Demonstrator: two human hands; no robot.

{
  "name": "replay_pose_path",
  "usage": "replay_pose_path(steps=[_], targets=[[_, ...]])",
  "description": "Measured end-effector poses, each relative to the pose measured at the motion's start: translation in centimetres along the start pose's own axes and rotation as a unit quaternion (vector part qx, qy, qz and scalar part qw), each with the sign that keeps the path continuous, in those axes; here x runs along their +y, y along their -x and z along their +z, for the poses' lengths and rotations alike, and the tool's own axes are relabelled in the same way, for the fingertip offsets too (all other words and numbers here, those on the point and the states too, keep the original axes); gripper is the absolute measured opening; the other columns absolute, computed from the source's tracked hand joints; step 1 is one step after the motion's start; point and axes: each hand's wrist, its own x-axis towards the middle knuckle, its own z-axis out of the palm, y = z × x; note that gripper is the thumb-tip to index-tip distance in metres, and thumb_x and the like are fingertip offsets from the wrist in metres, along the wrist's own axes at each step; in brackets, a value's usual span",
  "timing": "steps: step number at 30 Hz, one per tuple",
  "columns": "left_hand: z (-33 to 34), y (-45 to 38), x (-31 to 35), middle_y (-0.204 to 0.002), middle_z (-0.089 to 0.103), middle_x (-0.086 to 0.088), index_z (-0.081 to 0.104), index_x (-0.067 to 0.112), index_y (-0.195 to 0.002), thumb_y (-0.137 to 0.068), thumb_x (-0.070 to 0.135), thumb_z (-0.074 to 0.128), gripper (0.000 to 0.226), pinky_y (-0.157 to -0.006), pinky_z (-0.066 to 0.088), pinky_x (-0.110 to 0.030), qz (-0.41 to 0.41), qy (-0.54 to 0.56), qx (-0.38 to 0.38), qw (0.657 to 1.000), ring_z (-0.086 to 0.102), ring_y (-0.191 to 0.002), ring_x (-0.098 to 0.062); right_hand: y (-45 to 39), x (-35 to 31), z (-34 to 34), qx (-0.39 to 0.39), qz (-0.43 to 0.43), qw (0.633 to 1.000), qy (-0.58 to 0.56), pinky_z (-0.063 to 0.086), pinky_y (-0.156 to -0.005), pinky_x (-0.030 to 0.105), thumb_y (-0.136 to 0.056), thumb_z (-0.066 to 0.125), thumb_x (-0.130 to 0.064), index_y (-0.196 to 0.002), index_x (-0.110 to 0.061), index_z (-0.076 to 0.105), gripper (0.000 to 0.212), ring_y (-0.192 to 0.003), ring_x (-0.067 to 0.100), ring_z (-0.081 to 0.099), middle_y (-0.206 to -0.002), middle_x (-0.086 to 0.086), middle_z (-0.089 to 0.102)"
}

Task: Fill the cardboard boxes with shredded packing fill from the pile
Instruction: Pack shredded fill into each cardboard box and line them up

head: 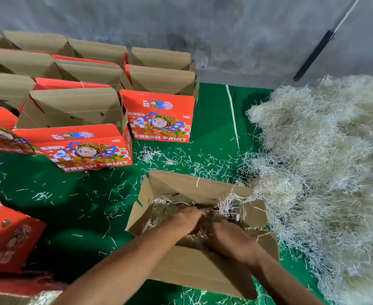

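Your left hand [186,219] and right hand [229,238] press fill [170,211] into this box [194,269], fingers buried, grip unclear; boxes beyond [75,106] look unfilled.

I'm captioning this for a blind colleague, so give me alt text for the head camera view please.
Both hands, left hand and right hand, press shredded fill down into an open cardboard box on a green mat. A large pile of shredded fill lies to the right; rows of open red fruit boxes stand behind on the left.
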Motion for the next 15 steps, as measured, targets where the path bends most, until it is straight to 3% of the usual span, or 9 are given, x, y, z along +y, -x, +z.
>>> replay_pose_path(steps=[2, 4, 6, 10, 12, 15], targets=[[-0.3, 0.3, -0.4, -0.116, 0.063, -0.012, 0.061, 0.011, -0.120, -0.097, 0.017, 0.055, 0.025, -0.086, 0.050, -0.036, -0.035, -0.011, -0.016, 0.999, 0.062, -0.106, -0.030, 0.9, 1.0, -0.8, 0.058, 0.023, 0.997, -0.047, 0.051, -0.060, 0.016, -0.098, 0.055, -0.023, -0.102, -0.008, 0.065, 0.018, -0.076, 0.018, 0.068, -0.093, 0.008, 0.069], [0.3, 0.5, 0.4, -0.120, 0.065, -0.013, 0.060, 0.013, -0.126, -0.095, 0.019, 0.058, 0.032, -0.091, 0.054, -0.040, -0.035, -0.040, -0.058, 0.997, 0.065, -0.105, -0.031, 1.0, 1.2, -1.8, 0.103, 0.084, 0.985, -0.112, 0.058, -0.065, 0.024, -0.101, 0.050, -0.036, -0.087, -0.007, 0.065, 0.035, -0.072, 0.020, 0.068, -0.081, 0.006, 0.066], [1.4, 0.6, 1.3, -0.127, 0.064, -0.012, 0.061, 0.012, -0.130, -0.100, 0.024, 0.052, 0.034, -0.097, 0.051, -0.042, 0.012, -0.059, -0.131, 0.990, 0.063, -0.110, -0.031, 0.0, 0.6, -2.6, 0.105, 0.132, 0.975, -0.146, 0.057, -0.078, 0.035, -0.101, 0.041, -0.051, -0.089, -0.002, 0.065, 0.055, -0.081, 0.026, 0.067, -0.086, 0.009, 0.065], [2.9, 0.6, 1.8, -0.148, 0.049, -0.013, 0.047, 0.012, -0.146, -0.104, 0.050, 0.033, 0.059, -0.111, 0.038, -0.046, -0.039, -0.065, -0.180, 0.981, 0.049, -0.133, -0.033, -1.2, -0.1, -2.4, 0.171, 0.175, 0.929, -0.277, 0.057, -0.084, 0.038, -0.098, 0.045, -0.060, -0.112, -0.003, 0.062, 0.061, -0.091, 0.027, 0.068, -0.100, 0.012, 0.069], [3.1, 0.3, 1.9, -0.153, 0.043, -0.010, 0.042, 0.014, -0.150, -0.104, 0.054, 0.031, 0.062, -0.112, 0.037, -0.046, -0.038, -0.098, -0.180, 0.978, 0.047, -0.135, -0.033, -1.1, 0.0, -1.8, 0.225, 0.160, 0.907, -0.316, 0.059, -0.080, 0.039, -0.098, 0.051, -0.053, -0.107, -0.003, 0.064, 0.052, -0.085, 0.027, 0.071, -0.093, 0.013, 0.070], [2.9, 0.8, 2.1, -0.154, 0.041, -0.011, 0.040, 0.014, -0.151, -0.103, 0.056, 0.029, 0.065, -0.109, 0.039, -0.042, 0.003, -0.121, -0.173, 0.977, 0.046, -0.135, -0.033, -0.6, 0.1, -2.1, 0.293, 0.114, 0.906, -0.283, 0.055, -0.079, 0.037, -0.103, 0.049, -0.033, -0.098, -0.002, 0.064, 0.034, -0.080, 0.029, 0.068, -0.085, 0.015, 0.069]])
